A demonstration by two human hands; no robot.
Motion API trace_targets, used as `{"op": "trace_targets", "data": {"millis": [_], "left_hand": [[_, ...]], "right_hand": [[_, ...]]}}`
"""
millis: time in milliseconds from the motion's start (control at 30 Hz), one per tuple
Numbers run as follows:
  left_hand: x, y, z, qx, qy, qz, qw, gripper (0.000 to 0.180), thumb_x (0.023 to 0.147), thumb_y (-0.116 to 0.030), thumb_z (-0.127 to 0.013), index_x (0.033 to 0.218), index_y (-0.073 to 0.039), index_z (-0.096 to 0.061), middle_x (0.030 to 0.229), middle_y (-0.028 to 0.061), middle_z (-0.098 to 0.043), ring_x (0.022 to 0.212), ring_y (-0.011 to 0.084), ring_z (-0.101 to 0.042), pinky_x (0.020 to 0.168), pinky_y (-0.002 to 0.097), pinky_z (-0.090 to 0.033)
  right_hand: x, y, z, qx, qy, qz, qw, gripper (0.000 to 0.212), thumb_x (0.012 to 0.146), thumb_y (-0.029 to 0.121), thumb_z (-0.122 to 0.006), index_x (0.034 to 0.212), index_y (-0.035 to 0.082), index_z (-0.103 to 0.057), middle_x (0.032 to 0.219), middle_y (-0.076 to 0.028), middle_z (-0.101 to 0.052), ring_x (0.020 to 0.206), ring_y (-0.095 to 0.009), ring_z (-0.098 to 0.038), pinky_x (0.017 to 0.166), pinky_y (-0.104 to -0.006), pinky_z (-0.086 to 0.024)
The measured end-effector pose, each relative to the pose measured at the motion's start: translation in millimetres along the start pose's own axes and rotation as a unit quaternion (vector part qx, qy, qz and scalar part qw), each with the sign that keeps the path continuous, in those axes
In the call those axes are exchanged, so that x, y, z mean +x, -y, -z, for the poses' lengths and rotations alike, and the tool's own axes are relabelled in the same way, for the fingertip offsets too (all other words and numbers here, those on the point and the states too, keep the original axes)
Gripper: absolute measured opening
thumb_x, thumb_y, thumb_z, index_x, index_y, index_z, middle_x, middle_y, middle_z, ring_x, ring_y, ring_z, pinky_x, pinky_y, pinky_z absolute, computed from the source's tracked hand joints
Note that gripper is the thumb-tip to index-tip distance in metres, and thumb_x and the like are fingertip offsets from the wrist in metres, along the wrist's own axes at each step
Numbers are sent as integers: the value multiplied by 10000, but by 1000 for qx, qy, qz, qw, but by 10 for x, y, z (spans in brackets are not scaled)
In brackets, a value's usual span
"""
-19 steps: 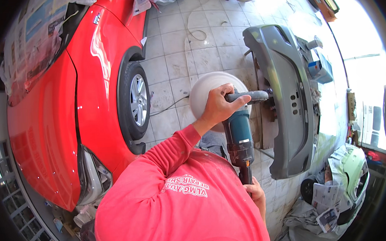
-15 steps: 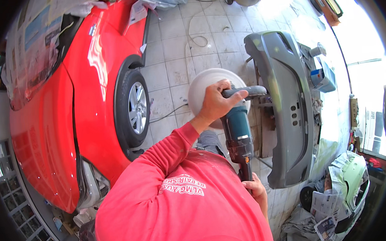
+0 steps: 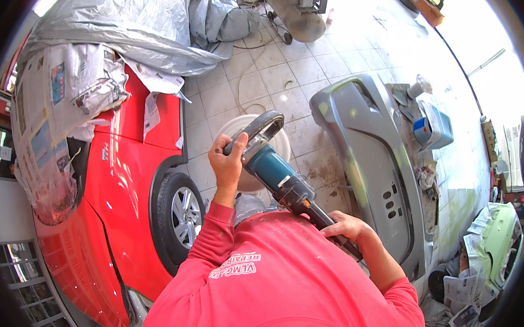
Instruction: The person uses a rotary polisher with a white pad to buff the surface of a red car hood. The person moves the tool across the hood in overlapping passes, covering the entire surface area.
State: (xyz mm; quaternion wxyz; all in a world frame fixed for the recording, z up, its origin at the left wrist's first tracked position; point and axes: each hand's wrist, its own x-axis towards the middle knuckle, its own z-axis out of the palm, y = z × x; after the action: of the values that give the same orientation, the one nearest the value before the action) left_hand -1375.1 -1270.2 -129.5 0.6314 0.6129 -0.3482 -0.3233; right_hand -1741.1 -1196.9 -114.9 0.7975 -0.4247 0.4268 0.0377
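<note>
A teal and black polisher (image 3: 272,168) slants across in front of my chest, its head up and left, its rear grip down and right. My left hand (image 3: 227,165) is closed on the end of the polisher's dark loop handle (image 3: 263,128). Around the rear grip, my right hand (image 3: 348,225) is wrapped, its lower fingers partly hidden. Beneath the tool shows a wide white round pad (image 3: 280,140), partly covered by the polisher and my left hand. To the left stands a glossy red car (image 3: 132,213), its front wheel (image 3: 185,213) nearest my left arm.
On the right a grey bumper (image 3: 371,153) is propped up, with a blue container (image 3: 439,129) beyond it. Newspaper (image 3: 43,114) and a silver cover (image 3: 127,29) mask the car's upper part. An air compressor (image 3: 299,16) and a hose lie far ahead on the tiles.
The polisher has swung left toward the red car, now tilted more, and both hands have moved with it. My right forearm has come into view. The whole view has shifted.
</note>
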Motion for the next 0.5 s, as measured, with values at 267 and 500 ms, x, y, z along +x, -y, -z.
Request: {"op": "trace_targets", "data": {"millis": [267,500], "left_hand": [[1192,201,-278,14,-43,-49,998,485,914,-236,-893,673,-76,-504,673,-64,-468,634,53,-390,565,276,-318],[2663,648,-935,-341,-9,59,938,320,996,-106,-737,752,-113,-529,681,-40,-453,599,77,-416,581,263,-366]], "right_hand": [[726,932,740,10,49,16,999,584,848,422,-891,1149,-39,-693,829,-92,-704,660,-174,-708,572,-317,-590],[1364,1789,1202,483,323,101,807,717,920,453,-828,1329,-81,-577,929,-268,-701,757,-331,-762,673,-405,-655]]}}
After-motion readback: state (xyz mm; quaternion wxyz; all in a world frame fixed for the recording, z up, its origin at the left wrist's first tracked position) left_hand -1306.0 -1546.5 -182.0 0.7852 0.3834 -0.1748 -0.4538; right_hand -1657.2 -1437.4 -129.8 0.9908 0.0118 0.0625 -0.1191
